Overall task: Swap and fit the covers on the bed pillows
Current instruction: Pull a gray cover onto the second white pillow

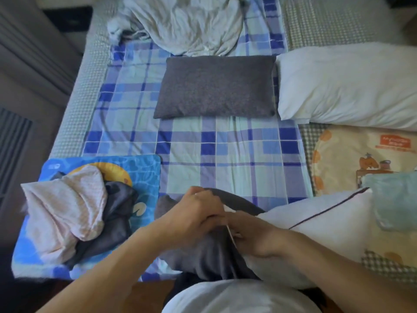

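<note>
Left hand: the left hand [198,213] is curling its fingers [203,195] over the upper edge of the dark grey cover [209,258], pinching the cloth at its open mouth.
Right hand: the right hand [250,233] is lying just beside the left, fingers bent and gripping the same cover edge where it is meeting the white pillow [327,224]; how far its fingertips are tucked under the cloth cannot be told.
Cover and pillow: the soft grey cover is sitting bunched over the near end of the white pillow, which is bearing a thin dark piping line and is stretching away to the right.
Beside the left hand: a crumpled pink cloth [63,213] and a dark cloth [115,218] are lying on a flat blue printed mat [144,170].
Farther off: a rectangular grey pillow [216,86] is resting on the blue checked sheet [225,159], with a plump white bare pillow [347,86] touching its right side and a wrinkled pale blanket [189,23] beyond.
</note>
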